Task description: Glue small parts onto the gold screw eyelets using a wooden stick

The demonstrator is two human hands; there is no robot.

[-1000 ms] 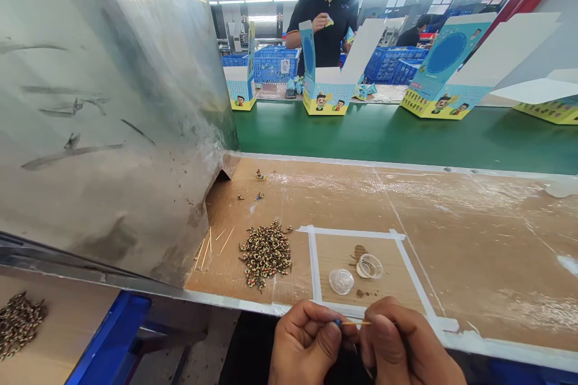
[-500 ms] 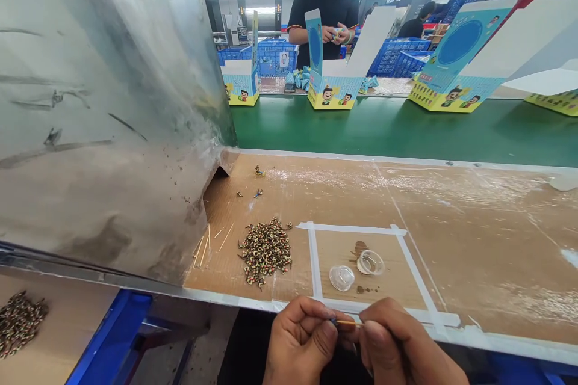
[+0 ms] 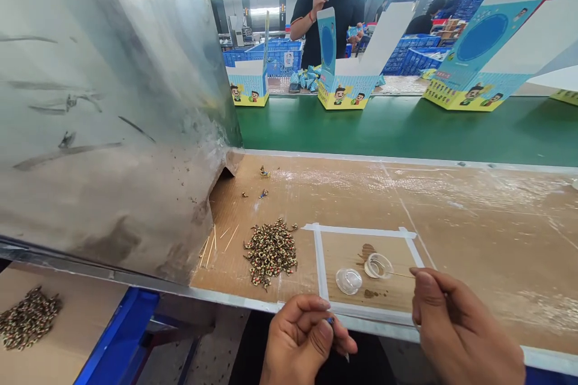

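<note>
My left hand (image 3: 304,337) pinches a tiny blue piece (image 3: 331,320) between thumb and fingers at the bench's near edge. My right hand (image 3: 460,325) has moved well apart from it and holds a thin wooden stick (image 3: 401,274), whose tip reaches toward a transparent plastic cup (image 3: 378,266). I cannot tell whether the tip is inside the cup. A second transparent cup (image 3: 348,281) stands close by. Both cups sit inside a square of white tape (image 3: 361,228) on the cardboard-covered bench (image 3: 474,222). Brown smears mark the cardboard around them.
A heap of small patterned beads (image 3: 271,252) and several loose wooden sticks (image 3: 212,243) lie left of the tape. A bent metal sheet (image 3: 112,120) rises at the left. Beyond the bench run a green conveyor belt (image 3: 406,129) with printed boxes, and a co-worker (image 3: 329,18).
My right hand has moved right and away from my left, carrying the stick to the cup. Before, the stick's end met the blue piece. My left hand stays nearly still.
</note>
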